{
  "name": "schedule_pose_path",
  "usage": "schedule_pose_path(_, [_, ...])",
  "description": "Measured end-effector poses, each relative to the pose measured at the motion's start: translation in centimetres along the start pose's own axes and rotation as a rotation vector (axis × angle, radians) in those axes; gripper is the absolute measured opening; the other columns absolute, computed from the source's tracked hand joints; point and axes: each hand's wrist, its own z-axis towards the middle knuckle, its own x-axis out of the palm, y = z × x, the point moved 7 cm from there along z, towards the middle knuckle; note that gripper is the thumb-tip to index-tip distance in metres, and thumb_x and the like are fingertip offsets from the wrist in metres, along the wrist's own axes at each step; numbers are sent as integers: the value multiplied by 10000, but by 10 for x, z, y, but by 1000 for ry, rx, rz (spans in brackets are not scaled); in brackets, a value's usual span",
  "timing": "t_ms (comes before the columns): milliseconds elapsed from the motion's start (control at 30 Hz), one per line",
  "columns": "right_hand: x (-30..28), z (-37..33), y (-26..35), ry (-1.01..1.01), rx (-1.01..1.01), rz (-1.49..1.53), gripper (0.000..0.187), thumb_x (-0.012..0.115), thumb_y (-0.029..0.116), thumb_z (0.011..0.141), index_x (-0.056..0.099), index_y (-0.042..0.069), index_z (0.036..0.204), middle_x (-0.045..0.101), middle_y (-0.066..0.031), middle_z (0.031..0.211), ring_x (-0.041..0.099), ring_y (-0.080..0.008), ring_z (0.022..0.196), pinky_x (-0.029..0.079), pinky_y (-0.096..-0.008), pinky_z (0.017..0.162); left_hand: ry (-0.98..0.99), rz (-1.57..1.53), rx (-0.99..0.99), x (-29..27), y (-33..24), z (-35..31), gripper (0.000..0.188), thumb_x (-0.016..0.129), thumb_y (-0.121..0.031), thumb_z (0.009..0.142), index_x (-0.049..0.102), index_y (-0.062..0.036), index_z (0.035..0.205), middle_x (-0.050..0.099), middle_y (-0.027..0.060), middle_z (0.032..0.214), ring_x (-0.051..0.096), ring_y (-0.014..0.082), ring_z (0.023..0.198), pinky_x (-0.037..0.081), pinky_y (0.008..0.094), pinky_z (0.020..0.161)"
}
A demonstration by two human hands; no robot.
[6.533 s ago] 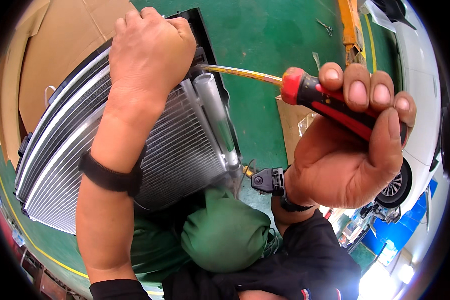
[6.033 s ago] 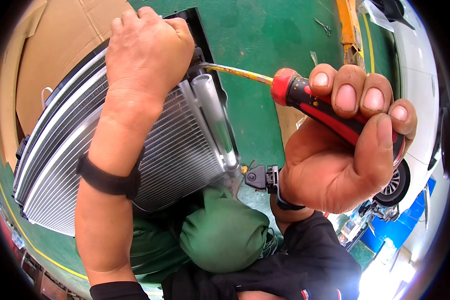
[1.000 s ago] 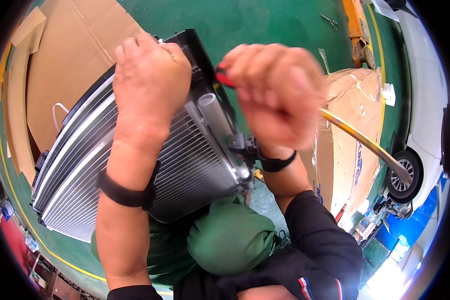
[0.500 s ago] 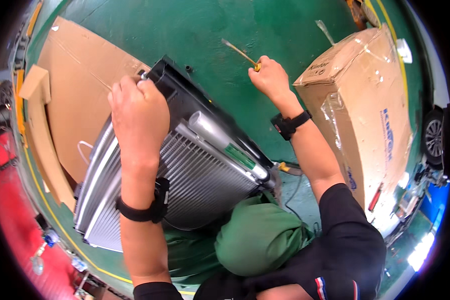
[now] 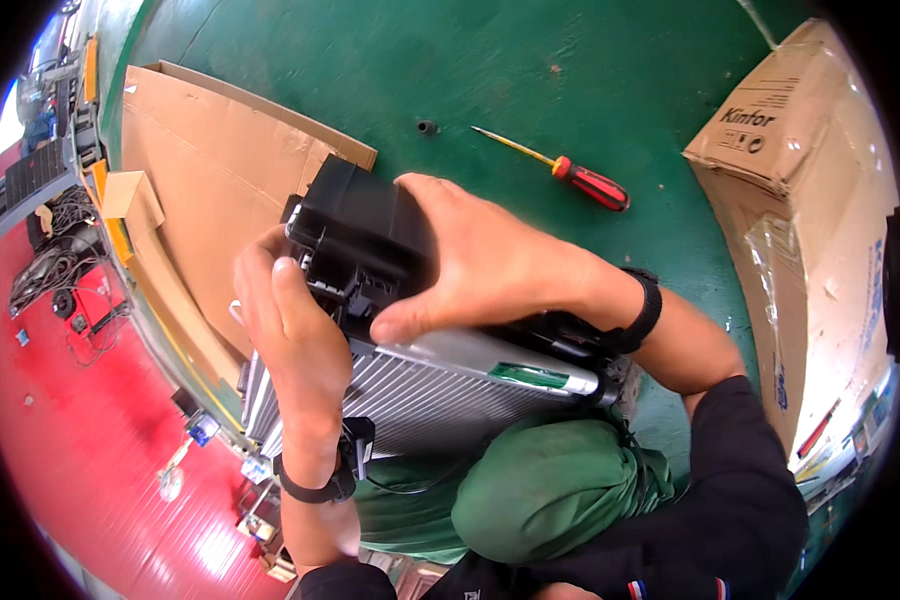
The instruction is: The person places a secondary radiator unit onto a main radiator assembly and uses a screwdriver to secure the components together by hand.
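Observation:
A radiator assembly, with fine silver fins and a silver tube along one side, leans tilted before my green-trousered knees. My right hand is wrapped round the black plastic end of this assembly, thumb on the near side and fingers over the far side. My left hand grips the left edge by the same end, its fingers curled and partly hidden. A screwdriver with a red and black handle lies on the green floor beyond my right forearm, touched by neither hand.
A small black cylindrical piece lies on the floor near the screwdriver. Flattened cardboard is spread at the left, behind the assembly. A large taped carton stands at the right. Cables and tools lie on red flooring further left.
My right hand has let go of the screwdriver, now on the floor, and come left onto the black plastic end. That end now stands more upright; my left hand stays beside it.

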Motion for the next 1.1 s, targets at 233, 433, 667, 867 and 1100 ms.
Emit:
schedule_pose_path(233, [7,4,-3,-93,17,-57,1136,885,533,629,397,-273,1265,529,-388,1188,565,-485,1135,512,-471,994,62,-189,-139,5,8,2,390,329,-192,1042,588,73,1164,568,182,1103,554,282,1031,427,367,954])
schedule_pose_path(433, [4,-3,-3,-239,-117,-3,1171,908,495,601,388,-289,1297,559,-364,1119,591,-468,1061,524,-459,947,67,-100,-170,5,7,1,412,325,-228,1046,583,77,1151,560,182,1076,531,289,1022,416,365,948])
schedule_pose_path(667, [3,-4,-2,-223,-75,-3,1207,932,481,582,362,-251,1353,550,-352,1164,587,-465,1089,513,-466,970,40,-131,-151,5,6,0,460,316,-282,1050,580,77,1166,569,170,1098,545,263,1054,404,360,985])
schedule_pose_path(867, [4,-3,-8,-192,-14,-8,1232,935,515,588,357,-233,1378,536,-362,1243,563,-482,1185,486,-474,1034,35,-550,-379,11,24,-4,510,338,-352,1043,567,68,1220,583,133,1159,542,204,1111,401,336,1025])
schedule_pose_path(1100, [2,0,-4,-133,6,-54,1269,956,536,569,369,-198,1422,544,-313,1309,574,-439,1229,470,-462,1076,94,-721,-406,10,25,-2,534,392,-383,1017,560,64,1257,590,153,1228,541,211,1155,404,358,1042])
